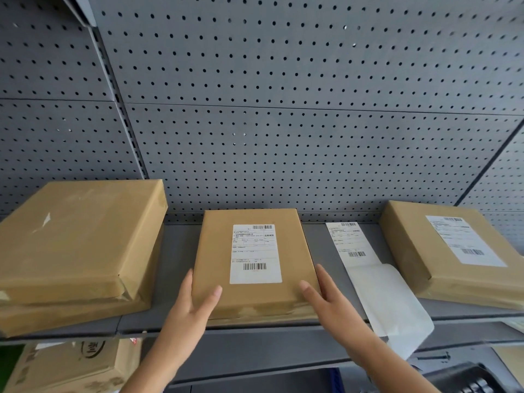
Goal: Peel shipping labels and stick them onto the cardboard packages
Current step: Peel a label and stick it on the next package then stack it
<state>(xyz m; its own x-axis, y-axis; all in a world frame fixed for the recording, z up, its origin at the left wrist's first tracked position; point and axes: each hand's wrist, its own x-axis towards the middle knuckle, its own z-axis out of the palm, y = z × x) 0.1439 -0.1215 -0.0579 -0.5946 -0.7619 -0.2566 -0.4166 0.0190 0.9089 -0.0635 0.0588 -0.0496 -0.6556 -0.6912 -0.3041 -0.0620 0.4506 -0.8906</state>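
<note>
A flat cardboard package [215, 251] lies in the middle of the grey shelf [178, 245], with a white shipping label [255, 253] stuck on its top. My left hand [195, 302] grips its near left corner, thumb on top. My right hand [323, 296] holds its near right corner. To the right, a strip of labels [351, 245] lies on the shelf, its blank backing [397, 304] hanging over the front edge. At the far right rests a second package [419, 251] bearing a label [465, 239]. Two unlabelled packages [79, 239] are stacked at the left.
Grey pegboard [283, 109] forms the back wall behind the shelf. Below the shelf at the left sits a printed cardboard box [71, 364]. A black device [467, 378] shows at the bottom right corner.
</note>
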